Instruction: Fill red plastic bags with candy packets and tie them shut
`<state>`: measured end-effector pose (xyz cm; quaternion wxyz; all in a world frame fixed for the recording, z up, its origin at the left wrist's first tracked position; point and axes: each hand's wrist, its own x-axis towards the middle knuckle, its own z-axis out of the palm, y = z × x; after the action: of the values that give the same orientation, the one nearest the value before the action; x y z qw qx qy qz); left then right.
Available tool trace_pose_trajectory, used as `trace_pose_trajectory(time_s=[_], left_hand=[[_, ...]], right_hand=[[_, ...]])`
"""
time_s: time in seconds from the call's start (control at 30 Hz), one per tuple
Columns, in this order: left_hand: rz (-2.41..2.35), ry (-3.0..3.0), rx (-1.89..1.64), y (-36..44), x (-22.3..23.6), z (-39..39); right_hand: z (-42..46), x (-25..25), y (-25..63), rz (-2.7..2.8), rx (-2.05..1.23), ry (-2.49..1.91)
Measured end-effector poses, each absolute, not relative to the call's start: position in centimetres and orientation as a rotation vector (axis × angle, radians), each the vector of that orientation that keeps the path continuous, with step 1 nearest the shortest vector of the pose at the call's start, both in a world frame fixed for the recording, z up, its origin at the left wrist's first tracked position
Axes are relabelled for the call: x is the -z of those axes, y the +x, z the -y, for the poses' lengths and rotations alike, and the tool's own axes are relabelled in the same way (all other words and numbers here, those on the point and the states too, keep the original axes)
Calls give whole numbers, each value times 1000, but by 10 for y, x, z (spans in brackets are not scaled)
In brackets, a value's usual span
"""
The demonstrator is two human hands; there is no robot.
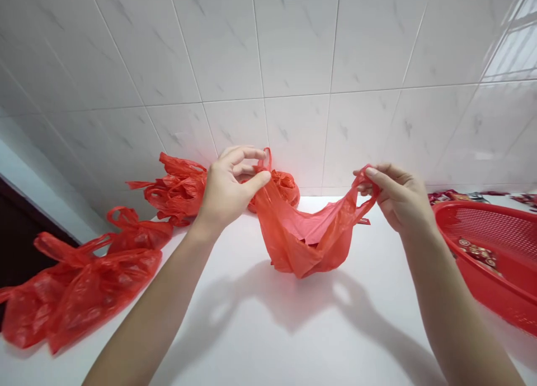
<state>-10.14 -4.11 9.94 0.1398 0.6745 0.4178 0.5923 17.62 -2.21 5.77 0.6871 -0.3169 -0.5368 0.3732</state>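
Observation:
A red plastic carrier bag [302, 246] hangs between my two hands over the white table, its mouth spread and its bottom above a shadow. My left hand [235, 179] pinches one handle loop between thumb and fingers. The other handle is gripped by my right hand [390, 193], thumb on top. Inside the bag a darker red edge shows; what it belongs to is mostly hidden. Behind the bag, by the wall, sits a bunched red plastic bag [287, 189], partly covered by my left hand and the held bag.
At left stand filled red bags [100, 285], with a pile of crumpled red bags [178, 187] behind. A red plastic basket [495, 285] on the right holds a patterned packet [478, 253]. More small packets [455, 196] lie behind it. A tiled wall [293, 134] borders the white table [260, 341].

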Motion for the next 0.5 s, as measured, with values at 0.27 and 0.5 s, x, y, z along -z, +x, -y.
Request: trace_pose_trajectory(time_s=[0.27, 0.5], left_hand=[[-1010, 2359, -1472, -53, -76, 57], [-1118, 2369, -1504, -51, -54, 57]], right_hand=[[50, -60, 153, 1489, -735, -641], [55, -64, 187, 1717, -334, -1089]])
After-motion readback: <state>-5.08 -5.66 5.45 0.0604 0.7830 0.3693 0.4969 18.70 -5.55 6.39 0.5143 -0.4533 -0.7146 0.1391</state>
